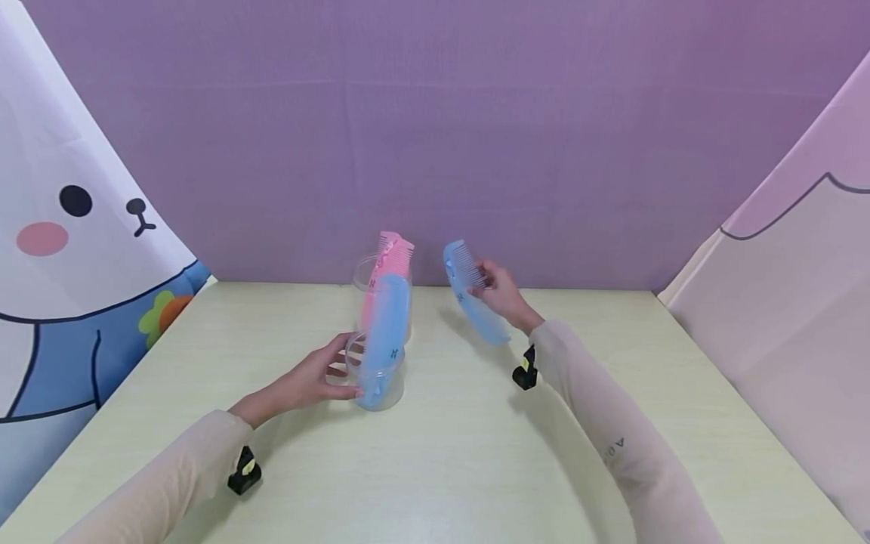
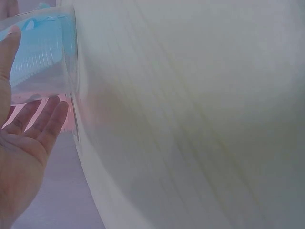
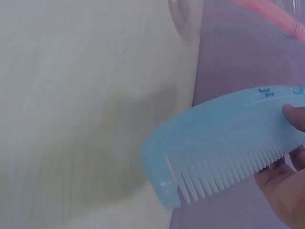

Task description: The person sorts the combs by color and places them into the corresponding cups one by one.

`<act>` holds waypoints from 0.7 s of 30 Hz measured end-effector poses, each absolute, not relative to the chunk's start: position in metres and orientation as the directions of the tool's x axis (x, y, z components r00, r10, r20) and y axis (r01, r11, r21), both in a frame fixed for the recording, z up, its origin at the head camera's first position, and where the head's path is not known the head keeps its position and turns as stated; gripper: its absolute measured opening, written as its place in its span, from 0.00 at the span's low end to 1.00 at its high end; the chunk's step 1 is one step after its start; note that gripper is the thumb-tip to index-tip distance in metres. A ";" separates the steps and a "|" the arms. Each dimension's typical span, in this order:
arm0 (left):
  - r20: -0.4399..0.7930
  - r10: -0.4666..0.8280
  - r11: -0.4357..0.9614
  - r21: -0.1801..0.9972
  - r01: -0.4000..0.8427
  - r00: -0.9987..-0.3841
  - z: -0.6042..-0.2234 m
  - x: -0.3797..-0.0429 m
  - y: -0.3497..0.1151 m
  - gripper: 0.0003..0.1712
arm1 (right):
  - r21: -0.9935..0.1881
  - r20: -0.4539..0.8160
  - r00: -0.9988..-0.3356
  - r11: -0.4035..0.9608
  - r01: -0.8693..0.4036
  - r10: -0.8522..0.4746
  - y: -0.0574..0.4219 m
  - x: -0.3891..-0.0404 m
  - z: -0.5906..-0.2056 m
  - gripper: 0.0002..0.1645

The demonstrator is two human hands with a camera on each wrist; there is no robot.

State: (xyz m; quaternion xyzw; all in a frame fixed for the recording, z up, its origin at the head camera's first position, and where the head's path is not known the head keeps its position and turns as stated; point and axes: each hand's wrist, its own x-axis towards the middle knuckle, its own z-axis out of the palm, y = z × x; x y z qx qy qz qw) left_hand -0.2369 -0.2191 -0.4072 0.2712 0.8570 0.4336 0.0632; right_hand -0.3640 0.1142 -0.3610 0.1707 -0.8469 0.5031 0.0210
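My left hand (image 1: 309,381) is around a clear plastic cup (image 2: 45,83) on the table, thumb on one side and fingers on the other. A blue comb (image 1: 387,321) stands in that cup, leaning away from me. My right hand (image 1: 506,295) pinches another blue comb (image 3: 214,124) by its toothed side. It is tilted and raised above the table, to the right of the cups. Behind the near cup, pink combs (image 1: 396,257) stand in a second clear cup (image 1: 362,273), partly hidden by the blue comb.
The pale wooden table (image 1: 462,468) ends at a purple cloth backdrop (image 1: 476,151) just behind the far cup. Printed cloth with a cartoon figure (image 1: 88,249) hangs at the left, and a pale printed cloth (image 1: 802,317) at the right. Black wrist cameras sit below both sleeves.
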 end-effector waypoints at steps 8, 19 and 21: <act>0.129 0.522 0.476 0.776 0.413 -0.843 -0.408 -0.238 -0.219 0.48 | -0.905 0.217 -0.948 0.316 -0.284 -0.232 0.105 -0.349 -0.361 0.22; 0.132 0.525 0.471 0.777 0.417 -0.841 -0.409 -0.240 -0.220 0.48 | -0.939 0.242 -0.951 0.199 -0.280 -0.193 0.092 -0.330 -0.357 0.22; 0.132 0.526 0.470 0.778 0.417 -0.840 -0.409 -0.240 -0.220 0.48 | -0.942 0.251 -0.951 0.182 -0.283 -0.181 0.092 -0.328 -0.354 0.22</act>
